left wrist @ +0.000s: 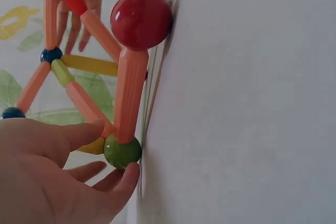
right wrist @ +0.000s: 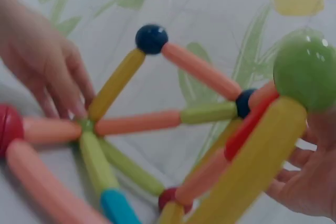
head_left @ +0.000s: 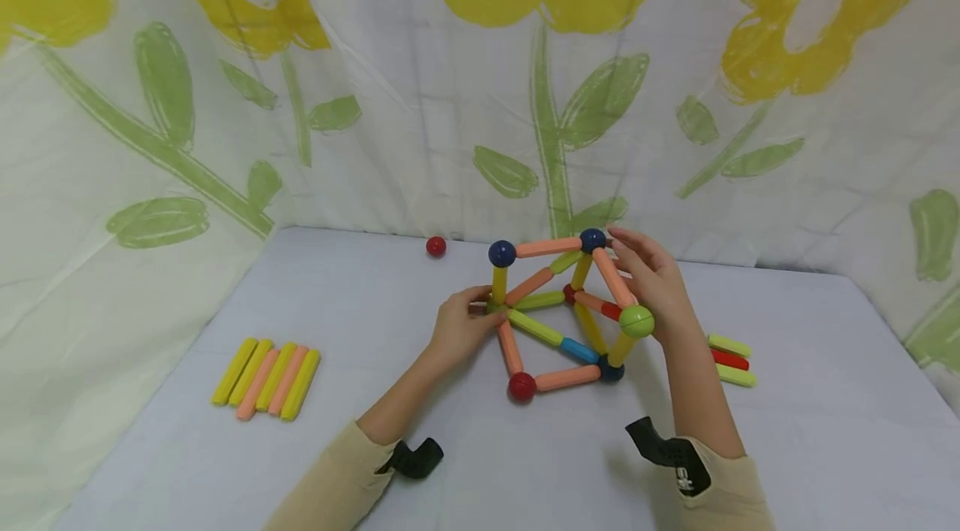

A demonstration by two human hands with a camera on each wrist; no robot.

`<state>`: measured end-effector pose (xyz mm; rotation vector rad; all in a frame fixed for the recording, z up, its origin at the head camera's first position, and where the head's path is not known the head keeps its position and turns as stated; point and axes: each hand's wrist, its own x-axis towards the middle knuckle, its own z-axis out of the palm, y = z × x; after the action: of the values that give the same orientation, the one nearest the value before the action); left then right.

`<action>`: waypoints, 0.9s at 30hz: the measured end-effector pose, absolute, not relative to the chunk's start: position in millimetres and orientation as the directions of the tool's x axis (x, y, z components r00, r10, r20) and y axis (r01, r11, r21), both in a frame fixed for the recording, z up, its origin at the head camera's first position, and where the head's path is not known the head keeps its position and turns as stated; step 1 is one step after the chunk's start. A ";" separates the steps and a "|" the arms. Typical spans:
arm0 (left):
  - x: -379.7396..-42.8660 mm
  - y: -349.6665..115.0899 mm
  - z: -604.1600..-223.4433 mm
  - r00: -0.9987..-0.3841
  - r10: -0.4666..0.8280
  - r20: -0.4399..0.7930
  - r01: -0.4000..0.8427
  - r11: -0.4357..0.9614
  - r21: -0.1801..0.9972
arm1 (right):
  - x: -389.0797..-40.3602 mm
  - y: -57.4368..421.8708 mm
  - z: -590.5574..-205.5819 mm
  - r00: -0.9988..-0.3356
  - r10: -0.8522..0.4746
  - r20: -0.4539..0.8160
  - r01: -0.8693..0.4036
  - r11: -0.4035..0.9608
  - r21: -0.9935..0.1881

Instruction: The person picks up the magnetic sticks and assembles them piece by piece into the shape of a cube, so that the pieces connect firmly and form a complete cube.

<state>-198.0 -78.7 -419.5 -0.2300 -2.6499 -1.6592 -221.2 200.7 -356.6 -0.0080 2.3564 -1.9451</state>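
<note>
A frame of magnetic rods and balls stands on the table. My left hand (head_left: 456,333) pinches the green ball (left wrist: 123,152) at its lower left corner, where several rods meet. On the other side, my right hand (head_left: 658,288) is beside the pink rod (head_left: 613,277) between the upper blue ball (head_left: 592,240) and the light green ball (head_left: 636,321). Its fingers are extended behind the frame; whether they touch it is unclear. The front corners have a red ball (head_left: 522,387) and a dark blue ball (head_left: 611,368). Another blue ball (head_left: 502,253) tops the yellow rod above my left hand.
Yellow and pink rods (head_left: 266,378) lie in a row on the left of the table. Green and red rods (head_left: 731,360) lie at the right, partly behind my right forearm. A loose red ball (head_left: 436,246) sits near the back edge, before a flowered cloth (head_left: 405,139).
</note>
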 end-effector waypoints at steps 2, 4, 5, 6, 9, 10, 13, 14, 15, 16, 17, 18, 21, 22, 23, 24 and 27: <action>-190.8 -80.6 -418.0 -0.993 0.110 0.045 0.087 0.414 0.906 | -216.2 205.9 -363.3 -0.995 -0.069 -0.079 0.064 0.186 -0.980; -183.5 -82.2 -416.3 -0.994 0.105 -0.017 0.026 0.386 0.922 | -210.6 210.6 -372.6 -0.992 -0.086 -0.093 0.075 0.188 -0.979; -180.1 -82.9 -416.0 -0.993 0.113 -0.036 0.010 0.381 0.924 | -207.3 212.7 -377.8 -0.990 -0.095 -0.103 0.082 0.198 -0.977; -176.7 -83.4 -415.2 -0.990 0.126 -0.055 -0.004 0.377 0.926 | -203.8 214.5 -383.2 -0.988 -0.105 -0.114 0.091 0.209 -0.974; -167.1 -84.9 -413.9 -0.980 0.172 -0.100 -0.035 0.349 0.936 | -192.2 218.9 -399.1 -0.982 -0.108 -0.157 0.123 0.269 -0.955; -164.7 -85.3 -413.4 -0.976 0.189 -0.105 -0.036 0.338 0.940 | -188.4 220.0 -403.9 -0.979 -0.109 -0.173 0.135 0.288 -0.948; -161.7 -86.3 -412.5 -0.965 0.229 -0.124 -0.051 0.298 0.953 | -177.5 221.5 -414.7 -0.970 -0.108 -0.216 0.171 0.325 -0.930; -162.4 -86.5 -412.1 -0.963 0.237 -0.130 -0.058 0.290 0.955 | -174.3 221.2 -417.2 -0.967 -0.109 -0.231 0.186 0.319 -0.929; -163.8 -86.9 -412.4 -0.961 0.242 -0.136 -0.063 0.285 0.956 | -171.2 220.3 -419.4 -0.964 -0.110 -0.241 0.197 0.313 -0.929; -165.9 -87.3 -412.8 -0.958 0.249 -0.143 -0.073 0.273 0.959 | -168.0 219.1 -420.7 -0.961 -0.114 -0.250 0.205 0.308 -0.929; -168.6 -87.8 -413.3 -0.956 0.252 -0.153 -0.084 0.266 0.960 | -165.0 217.6 -421.5 -0.959 -0.115 -0.257 0.213 0.300 -0.930; -171.8 -88.1 -414.2 -0.952 0.254 -0.169 -0.104 0.252 0.962 | -161.9 215.9 -422.0 -0.958 -0.115 -0.261 0.219 0.293 -0.931; -181.9 -88.8 -415.5 -0.945 0.255 -0.203 -0.154 0.200 0.968 | -153.4 211.1 -422.7 -0.958 -0.116 -0.261 0.221 0.278 -0.935; -185.0 -88.9 -415.7 -0.942 0.257 -0.216 -0.174 0.176 0.969 | -150.7 209.5 -422.5 -0.959 -0.117 -0.258 0.218 0.279 -0.935; -187.5 -89.3 -415.7 -0.940 0.256 -0.225 -0.188 0.163 0.969 | -148.7 207.9 -422.8 -0.961 -0.115 -0.252 0.212 0.280 -0.936; -189.6 -89.7 -416.1 -0.939 0.257 -0.230 -0.197 0.148 0.969 | -146.9 206.7 -423.3 -0.963 -0.114 -0.245 0.206 0.281 -0.937; -190.6 -93.2 -414.6 -0.937 0.269 -0.224 -0.186 0.159 0.970 | -142.7 205.1 -425.2 -0.968 -0.109 -0.224 0.186 0.281 -0.941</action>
<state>-190.6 -93.2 -414.6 -0.0996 -2.6297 -2.2995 -142.7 205.1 -425.2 0.0710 2.3069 -1.7471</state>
